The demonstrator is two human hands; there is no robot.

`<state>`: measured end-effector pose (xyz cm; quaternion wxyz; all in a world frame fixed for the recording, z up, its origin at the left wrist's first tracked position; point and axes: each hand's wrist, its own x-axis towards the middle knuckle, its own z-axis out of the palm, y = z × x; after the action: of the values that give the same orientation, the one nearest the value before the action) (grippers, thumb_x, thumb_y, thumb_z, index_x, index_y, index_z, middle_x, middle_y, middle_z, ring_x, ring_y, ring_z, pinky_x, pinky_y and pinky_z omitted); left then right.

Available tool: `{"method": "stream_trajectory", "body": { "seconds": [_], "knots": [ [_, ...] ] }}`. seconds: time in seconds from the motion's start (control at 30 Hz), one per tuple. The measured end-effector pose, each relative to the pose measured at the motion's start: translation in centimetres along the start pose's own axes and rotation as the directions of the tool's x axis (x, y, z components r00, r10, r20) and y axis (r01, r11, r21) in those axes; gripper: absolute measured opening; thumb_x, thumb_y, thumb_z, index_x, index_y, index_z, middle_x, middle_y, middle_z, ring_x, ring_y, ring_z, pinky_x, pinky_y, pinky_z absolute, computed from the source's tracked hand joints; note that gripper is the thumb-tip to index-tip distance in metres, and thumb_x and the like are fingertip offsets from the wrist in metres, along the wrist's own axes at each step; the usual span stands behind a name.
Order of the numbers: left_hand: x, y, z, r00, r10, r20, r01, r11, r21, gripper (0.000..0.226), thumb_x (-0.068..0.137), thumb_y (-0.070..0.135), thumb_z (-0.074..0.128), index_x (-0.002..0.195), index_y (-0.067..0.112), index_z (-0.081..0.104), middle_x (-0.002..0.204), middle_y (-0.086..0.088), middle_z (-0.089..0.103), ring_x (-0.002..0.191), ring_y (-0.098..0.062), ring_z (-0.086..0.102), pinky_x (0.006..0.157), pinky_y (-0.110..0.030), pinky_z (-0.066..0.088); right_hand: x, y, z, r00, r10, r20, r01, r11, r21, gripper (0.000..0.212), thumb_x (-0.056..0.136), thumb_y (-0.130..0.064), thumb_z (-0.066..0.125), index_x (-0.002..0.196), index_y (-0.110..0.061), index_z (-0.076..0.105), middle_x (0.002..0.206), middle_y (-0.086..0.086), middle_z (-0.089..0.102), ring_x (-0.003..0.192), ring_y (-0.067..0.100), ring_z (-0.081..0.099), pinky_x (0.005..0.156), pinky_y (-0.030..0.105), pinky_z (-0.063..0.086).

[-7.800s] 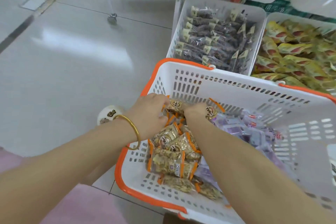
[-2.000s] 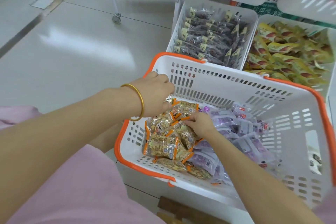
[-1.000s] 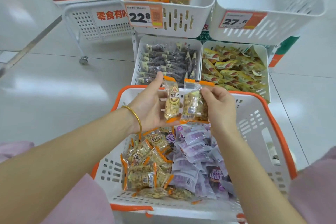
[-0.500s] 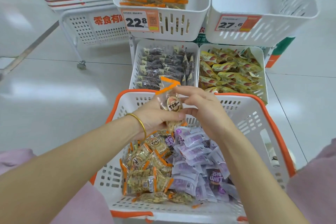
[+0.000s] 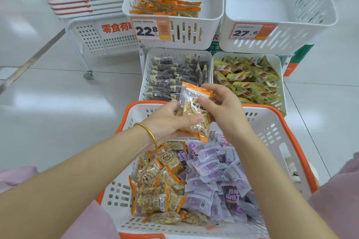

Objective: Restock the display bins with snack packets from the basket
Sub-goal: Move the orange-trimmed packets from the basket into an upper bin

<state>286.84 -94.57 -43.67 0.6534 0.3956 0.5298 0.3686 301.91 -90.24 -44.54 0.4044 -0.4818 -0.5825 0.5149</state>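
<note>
Above the white basket with the orange rim (image 5: 275, 134), both hands hold a small stack of orange-edged nut packets (image 5: 194, 111). My left hand (image 5: 167, 120) grips the stack from below and the left, thumb across its front. My right hand (image 5: 219, 106) pinches its top right edge. In the basket lie more orange-edged nut packets (image 5: 155, 186) on the left and several purple packets (image 5: 215, 178) on the right. Straight ahead, the upper left display bin (image 5: 174, 31) with a 22.8 price tag holds a few matching orange-edged packets (image 5: 167, 4).
The upper right bin (image 5: 279, 25), tagged 27.6, looks empty. Below sit a bin of dark packets (image 5: 174, 75) and a bin of yellow packets (image 5: 250, 79). A white wheeled rack (image 5: 91, 35) with stacked trays stands at the left on the tiled floor.
The hands have brought the two packets together into one stack and lifted it slightly toward the bins. The view has tilted up from the basket to the shelves.
</note>
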Motion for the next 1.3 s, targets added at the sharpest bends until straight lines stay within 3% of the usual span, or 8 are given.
{"method": "stream_trajectory", "body": {
  "seconds": [0.13, 0.33, 0.47, 0.57, 0.73, 0.93, 1.13, 1.3],
  "knots": [
    [0.5, 0.6, -0.8, 0.999, 0.045, -0.027, -0.040, 0.985, 0.169, 0.040, 0.076, 0.007, 0.074, 0.107, 0.017, 0.051, 0.110, -0.011, 0.064, 0.100, -0.025, 0.065, 0.086, -0.042, 0.055, 0.8, -1.2, -0.8, 0.990, 0.063, 0.122, -0.063, 0.998, -0.005, 0.043, 0.085, -0.019, 0.068, 0.126, -0.022, 0.054, 0.099, 0.001, 0.064, 0.068, 0.008, 0.060, 0.054, 0.026, 0.051],
    [2.4, 6.2, -2.4, 0.980, 0.199, -0.007, -0.180, 0.902, 0.391, 0.054, 0.074, 0.010, 0.077, 0.119, 0.012, 0.049, 0.115, -0.007, 0.062, 0.104, -0.021, 0.063, 0.090, -0.042, 0.053, 5.8, -7.3, -4.3, 0.864, 0.103, 0.493, 0.038, 0.963, -0.267, 0.056, 0.074, -0.025, 0.076, 0.124, -0.027, 0.052, 0.081, -0.010, 0.068, 0.070, 0.011, 0.064, 0.052, 0.025, 0.047],
    [5.2, 10.9, -3.8, 0.908, 0.398, -0.129, -0.276, 0.802, 0.529, 0.072, 0.072, 0.025, 0.079, 0.131, 0.013, 0.039, 0.128, -0.002, 0.054, 0.114, -0.014, 0.054, 0.101, -0.036, 0.045, 10.2, -12.0, -3.8, 0.916, -0.058, 0.396, 0.177, 0.946, -0.272, 0.025, 0.078, -0.008, 0.073, 0.095, -0.018, 0.059, 0.068, -0.002, 0.069, 0.062, 0.017, 0.068, 0.045, 0.023, 0.048],
    [7.7, 13.8, -5.1, 0.702, 0.656, -0.277, -0.249, 0.591, 0.767, 0.075, 0.076, 0.033, 0.074, 0.137, 0.015, 0.034, 0.137, -0.003, 0.043, 0.126, -0.017, 0.040, 0.107, -0.031, 0.032, 14.6, -15.6, -3.4, 0.948, -0.288, 0.137, 0.319, 0.876, -0.363, 0.023, 0.080, -0.010, 0.073, 0.093, -0.018, 0.055, 0.076, 0.000, 0.066, 0.064, 0.018, 0.068, 0.049, 0.031, 0.054],
    [12.5, 15.8, -8.6, 0.576, 0.808, -0.122, -0.091, 0.212, 0.973, 0.060, 0.083, 0.037, 0.064, 0.133, 0.011, 0.044, 0.140, -0.008, 0.041, 0.134, -0.025, 0.029, 0.113, -0.035, 0.019, 25.1, -17.9, -1.5, 0.843, -0.534, -0.058, 0.247, 0.482, -0.841, 0.027, 0.085, -0.016, 0.062, 0.110, -0.016, 0.055, 0.106, 0.004, 0.062, 0.094, 0.031, 0.059, 0.069, 0.038, 0.047],
    [15.1, 14.5, -10.3, 0.632, 0.771, -0.079, -0.001, 0.102, 0.995, 0.066, 0.082, 0.053, 0.056, 0.135, 0.016, 0.042, 0.148, -0.006, 0.033, 0.141, -0.025, 0.018, 0.117, -0.047, 0.007, 32.8, -14.9, 0.8, 0.954, -0.288, 0.085, 0.164, 0.262, -0.951, 0.020, 0.086, 0.001, 0.051, 0.103, -0.007, 0.056, 0.105, 0.015, 0.060, 0.097, 0.033, 0.058, 0.070, 0.031, 0.040],
    [15.3, 13.9, -10.5, 0.611, 0.791, -0.028, -0.010, 0.043, 0.999, 0.067, 0.078, 0.052, 0.062, 0.132, 0.016, 0.047, 0.144, -0.008, 0.039, 0.140, -0.028, 0.022, 0.117, -0.046, 0.003, 33.4, -14.2, 1.3, 0.988, 0.063, 0.142, 0.079, 0.584, -0.808, 0.026, 0.092, -0.006, 0.042, 0.116, -0.006, 0.054, 0.106, 0.012, 0.056, 0.095, 0.026, 0.057, 0.074, 0.033, 0.054],
    [13.6, 14.0, -10.3, 0.620, 0.784, 0.001, -0.040, 0.030, 0.999, 0.065, 0.078, 0.048, 0.064, 0.130, 0.014, 0.049, 0.143, -0.010, 0.040, 0.140, -0.029, 0.024, 0.117, -0.048, 0.011, 31.3, -15.3, 0.7, 0.987, 0.090, 0.131, 0.064, 0.530, -0.846, 0.044, 0.095, 0.000, 0.034, 0.138, -0.004, 0.038, 0.134, 0.017, 0.046, 0.114, 0.032, 0.050, 0.092, 0.040, 0.049]
  ]
}}
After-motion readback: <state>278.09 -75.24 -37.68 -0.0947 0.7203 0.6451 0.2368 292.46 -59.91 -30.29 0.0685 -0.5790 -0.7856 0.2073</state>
